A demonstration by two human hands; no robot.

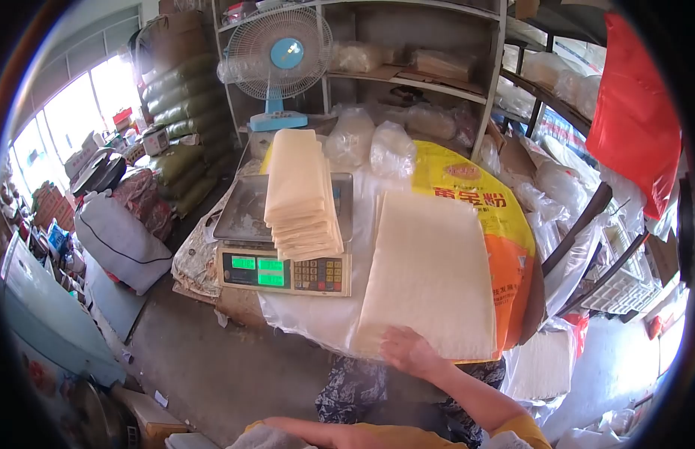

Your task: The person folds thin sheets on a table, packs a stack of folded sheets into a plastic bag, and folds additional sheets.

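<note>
My right hand [409, 350] rests at the near edge of a flat stack of pale cream sheets [431, 273], its fingers loosely bent over the surface and slightly blurred. The sheets look soft and thin; their exact kind is unclear. Of my left side only the forearm [310, 429] shows at the bottom; the left hand is out of sight. Left of the stack stands a digital scale [323, 275] with lit green displays and a metal pan [239, 209]. A tall pile of folded cream sheets [301, 191] lies on the pan, overhanging its front.
A blue fan [276, 71] stands behind the scale, near filled clear plastic bags [392, 150]. A yellow and orange printed sack [504, 224] lies under the stack's right side. Shelves [407, 81] line the back; a red bag [635, 112] hangs at right, and stacked sacks [179, 105] stand left.
</note>
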